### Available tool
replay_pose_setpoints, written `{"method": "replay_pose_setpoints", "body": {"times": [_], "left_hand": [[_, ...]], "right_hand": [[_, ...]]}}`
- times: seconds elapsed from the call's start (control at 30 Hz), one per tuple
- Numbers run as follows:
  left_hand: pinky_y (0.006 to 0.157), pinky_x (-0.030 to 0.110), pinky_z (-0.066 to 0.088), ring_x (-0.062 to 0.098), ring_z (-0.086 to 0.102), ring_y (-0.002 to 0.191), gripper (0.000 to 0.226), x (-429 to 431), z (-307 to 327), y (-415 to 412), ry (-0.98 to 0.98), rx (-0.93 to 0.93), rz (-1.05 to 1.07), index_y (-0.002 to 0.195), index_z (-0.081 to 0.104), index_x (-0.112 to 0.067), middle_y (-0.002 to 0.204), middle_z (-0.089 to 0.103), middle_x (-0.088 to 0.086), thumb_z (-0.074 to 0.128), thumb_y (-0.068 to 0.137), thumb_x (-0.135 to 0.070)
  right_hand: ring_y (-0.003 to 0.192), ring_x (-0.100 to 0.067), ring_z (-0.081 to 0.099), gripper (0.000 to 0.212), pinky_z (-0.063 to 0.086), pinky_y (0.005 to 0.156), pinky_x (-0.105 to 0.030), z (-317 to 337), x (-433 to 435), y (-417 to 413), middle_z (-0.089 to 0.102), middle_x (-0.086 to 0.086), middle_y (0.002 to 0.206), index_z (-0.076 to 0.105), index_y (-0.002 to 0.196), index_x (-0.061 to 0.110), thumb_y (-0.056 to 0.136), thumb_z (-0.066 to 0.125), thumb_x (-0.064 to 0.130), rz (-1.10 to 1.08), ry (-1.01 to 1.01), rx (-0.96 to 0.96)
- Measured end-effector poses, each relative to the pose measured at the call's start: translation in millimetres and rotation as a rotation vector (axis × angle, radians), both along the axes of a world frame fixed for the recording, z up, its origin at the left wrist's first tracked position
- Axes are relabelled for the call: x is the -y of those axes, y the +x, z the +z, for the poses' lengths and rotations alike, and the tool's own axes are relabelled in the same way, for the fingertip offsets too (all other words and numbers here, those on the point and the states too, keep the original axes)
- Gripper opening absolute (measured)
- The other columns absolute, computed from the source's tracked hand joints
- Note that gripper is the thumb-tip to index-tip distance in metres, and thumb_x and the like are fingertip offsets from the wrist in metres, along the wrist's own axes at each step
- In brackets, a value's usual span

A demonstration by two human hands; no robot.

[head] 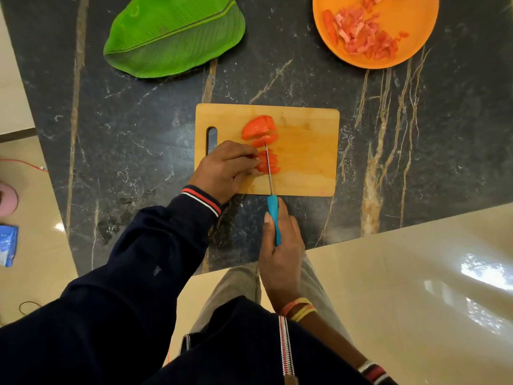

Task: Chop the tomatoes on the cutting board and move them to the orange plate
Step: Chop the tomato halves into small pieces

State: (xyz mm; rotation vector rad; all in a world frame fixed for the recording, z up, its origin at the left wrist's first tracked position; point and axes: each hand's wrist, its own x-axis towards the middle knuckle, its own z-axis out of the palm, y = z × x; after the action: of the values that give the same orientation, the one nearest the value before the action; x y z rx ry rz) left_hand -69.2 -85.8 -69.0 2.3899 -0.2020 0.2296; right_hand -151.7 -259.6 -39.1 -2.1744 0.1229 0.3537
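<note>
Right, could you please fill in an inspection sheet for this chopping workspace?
Surface: dark marble countertop, wooden cutting board on it.
Job's things: tomato slices on the board; chopped tomato on the orange plate, far right.
Clutter: green banana leaf, far left.
Hands: left hand holds the slices; right hand grips the blue-handled knife, blade across the slices.
Cables: orange cable on the floor, left.
Surroundings: glossy tiled floor; blue packet at left.
</note>
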Motion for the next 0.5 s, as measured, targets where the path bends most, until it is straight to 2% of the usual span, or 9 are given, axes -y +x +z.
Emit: {"method": "replay_pose_setpoints", "body": {"times": [0.1, 0.23, 0.4, 0.5], "left_hand": [[0.089, 0.027, 0.049, 0.024, 0.062, 0.095, 0.007, 0.7, -0.5, -0.2, -0.013, -0.003, -0.005, 0.089, 0.075, -0.004, 0.104, 0.07, 0.011, 0.07, 0.084, -0.007], [0.092, 0.024, 0.046, 0.024, 0.062, 0.096, 0.01, -3.1, 0.7, 1.6, -0.025, -0.003, -0.026, 0.089, 0.075, -0.003, 0.104, 0.07, 0.012, 0.068, 0.086, -0.009], [0.091, 0.023, 0.047, 0.023, 0.062, 0.096, 0.011, 2.1, 2.5, 1.9, -0.029, -0.021, -0.004, 0.088, 0.074, -0.003, 0.105, 0.07, 0.01, 0.067, 0.086, -0.011], [0.09, 0.027, 0.048, 0.023, 0.062, 0.096, 0.012, 0.9, 2.8, 0.8, -0.038, -0.027, 0.034, 0.088, 0.074, -0.003, 0.104, 0.07, 0.01, 0.068, 0.085, -0.012]], "right_hand": [[0.104, 0.002, 0.051, 0.048, 0.042, 0.088, -0.006, -0.2, 5.2, -2.2, 0.054, 0.004, 0.113, 0.044, 0.147, 0.01, 0.106, 0.04, 0.034, 0.013, -0.014, -0.007], [0.097, -0.004, 0.054, 0.047, 0.045, 0.085, -0.012, -0.3, -3.5, 8.1, 0.057, 0.0, 0.11, 0.045, 0.146, 0.009, 0.105, 0.042, 0.031, 0.002, 0.013, -0.012], [0.102, 0.004, 0.052, 0.046, 0.041, 0.087, -0.005, 1.5, 11.0, 0.4, 0.055, 0.007, 0.111, 0.045, 0.146, 0.012, 0.105, 0.041, 0.032, 0.023, -0.007, -0.034], [0.1, -0.002, 0.054, 0.048, 0.045, 0.087, -0.011, 6.4, 14.2, -6.2, 0.058, 0.002, 0.111, 0.048, 0.145, 0.012, 0.103, 0.041, 0.034, 0.028, -0.005, -0.053]]}}
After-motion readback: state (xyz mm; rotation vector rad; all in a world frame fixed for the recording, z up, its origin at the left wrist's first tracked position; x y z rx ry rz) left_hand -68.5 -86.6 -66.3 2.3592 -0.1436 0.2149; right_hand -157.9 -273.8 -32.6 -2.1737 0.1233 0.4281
